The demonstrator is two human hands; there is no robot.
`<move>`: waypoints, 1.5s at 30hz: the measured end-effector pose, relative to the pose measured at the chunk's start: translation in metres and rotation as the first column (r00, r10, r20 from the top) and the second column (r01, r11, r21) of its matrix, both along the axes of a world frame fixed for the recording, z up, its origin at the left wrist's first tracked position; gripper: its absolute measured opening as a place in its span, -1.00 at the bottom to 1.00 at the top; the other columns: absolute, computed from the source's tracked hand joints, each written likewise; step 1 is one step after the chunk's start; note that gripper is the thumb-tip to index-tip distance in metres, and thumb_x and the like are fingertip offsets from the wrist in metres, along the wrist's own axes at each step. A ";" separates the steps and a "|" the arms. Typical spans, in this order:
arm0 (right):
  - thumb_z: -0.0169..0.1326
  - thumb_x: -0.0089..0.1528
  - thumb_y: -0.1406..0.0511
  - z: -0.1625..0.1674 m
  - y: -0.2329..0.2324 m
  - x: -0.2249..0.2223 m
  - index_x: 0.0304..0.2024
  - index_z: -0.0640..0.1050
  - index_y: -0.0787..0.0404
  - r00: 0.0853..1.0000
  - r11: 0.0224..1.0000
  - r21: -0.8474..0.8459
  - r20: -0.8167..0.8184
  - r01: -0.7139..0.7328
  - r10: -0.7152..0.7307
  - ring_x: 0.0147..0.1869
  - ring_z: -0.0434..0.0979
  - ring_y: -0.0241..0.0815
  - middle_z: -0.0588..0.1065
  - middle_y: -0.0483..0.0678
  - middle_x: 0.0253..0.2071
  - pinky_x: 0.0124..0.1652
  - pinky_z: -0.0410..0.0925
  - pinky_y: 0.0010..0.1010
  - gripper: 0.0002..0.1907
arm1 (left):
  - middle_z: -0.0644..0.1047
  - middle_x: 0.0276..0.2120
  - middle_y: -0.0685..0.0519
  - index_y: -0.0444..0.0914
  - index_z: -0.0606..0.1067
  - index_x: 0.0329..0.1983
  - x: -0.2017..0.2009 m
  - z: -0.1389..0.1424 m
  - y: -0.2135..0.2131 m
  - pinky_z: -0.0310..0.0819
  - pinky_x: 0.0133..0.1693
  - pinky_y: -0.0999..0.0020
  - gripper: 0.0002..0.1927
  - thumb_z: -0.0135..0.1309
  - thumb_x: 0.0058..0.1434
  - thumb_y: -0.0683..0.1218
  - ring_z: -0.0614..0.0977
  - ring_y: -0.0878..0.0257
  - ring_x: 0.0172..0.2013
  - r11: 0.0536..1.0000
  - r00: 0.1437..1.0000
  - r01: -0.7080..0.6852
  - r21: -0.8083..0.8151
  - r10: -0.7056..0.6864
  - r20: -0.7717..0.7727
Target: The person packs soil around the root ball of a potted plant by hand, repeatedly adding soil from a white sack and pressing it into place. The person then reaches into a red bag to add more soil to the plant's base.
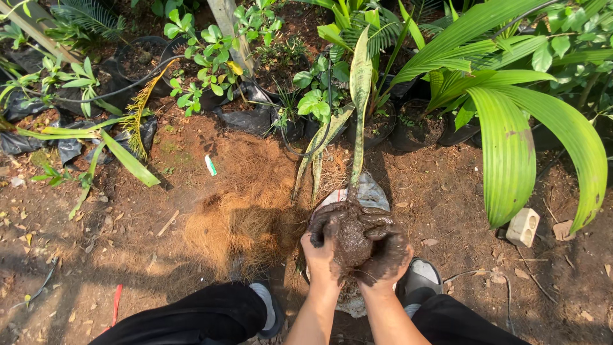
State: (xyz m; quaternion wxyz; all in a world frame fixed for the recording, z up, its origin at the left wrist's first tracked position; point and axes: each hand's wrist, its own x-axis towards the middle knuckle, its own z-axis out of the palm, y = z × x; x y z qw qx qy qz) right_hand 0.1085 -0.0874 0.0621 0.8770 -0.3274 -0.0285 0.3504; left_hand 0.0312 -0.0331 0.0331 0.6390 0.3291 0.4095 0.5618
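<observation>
My left hand (321, 246) and my right hand (387, 246), both smeared with wet mud, are cupped around a dark ball of soil (353, 237) at the base of a small plant. Its long variegated leaves (359, 96) rise upright from the ball toward the top of the view. Under the ball lies a grey-white plastic sheet (372, 193). A pile of brown coconut fibre (249, 204) spreads on the ground just left of my hands.
Black nursery pots and bags with green plants (211, 76) line the back. Broad palm fronds (511, 147) arch over the right side. A pale block (523, 227) lies at right. My dark-trousered knees and shoes (418, 281) frame the bottom.
</observation>
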 end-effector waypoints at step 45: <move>0.10 0.40 0.11 0.005 0.012 0.014 -0.05 0.51 0.29 0.983 0.973 -0.231 0.170 -0.026 0.067 0.06 0.52 0.03 0.54 0.12 -0.06 0.11 0.39 -0.11 -0.65 | 0.47 -0.22 -0.05 -0.41 0.56 0.04 -0.014 0.023 0.010 0.28 -0.10 0.25 -0.59 0.18 0.45 0.06 0.45 0.18 -0.21 0.924 0.924 0.374 -0.079 -0.379 -0.050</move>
